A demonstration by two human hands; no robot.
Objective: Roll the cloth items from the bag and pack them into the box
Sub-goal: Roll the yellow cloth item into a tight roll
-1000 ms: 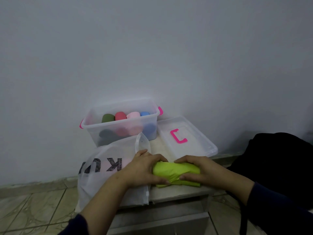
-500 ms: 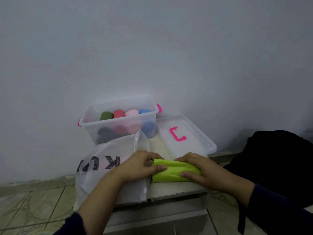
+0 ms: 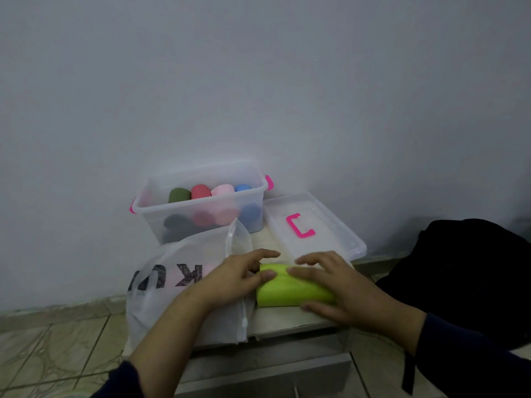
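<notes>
A lime-green cloth (image 3: 290, 291) lies folded flat on the small table, near its front edge. My left hand (image 3: 238, 275) holds its left end, fingertips pressing on top. My right hand (image 3: 333, 285) lies over its right end with fingers spread. A white plastic bag (image 3: 172, 285) with dark letters sits to the left, under my left forearm. Behind it stands the clear box (image 3: 201, 208) with pink handles, holding rolled cloths in green, red, pink and blue.
The box's clear lid (image 3: 330, 231) with a pink handle lies to the right of the box. A black backpack (image 3: 474, 277) sits on the floor at the right. A white wall rises close behind the table. Tiled floor shows at the lower left.
The green cloth was a bunched roll a second ago; now it lies flatter and wider under both hands. My hands shifted slightly on it.
</notes>
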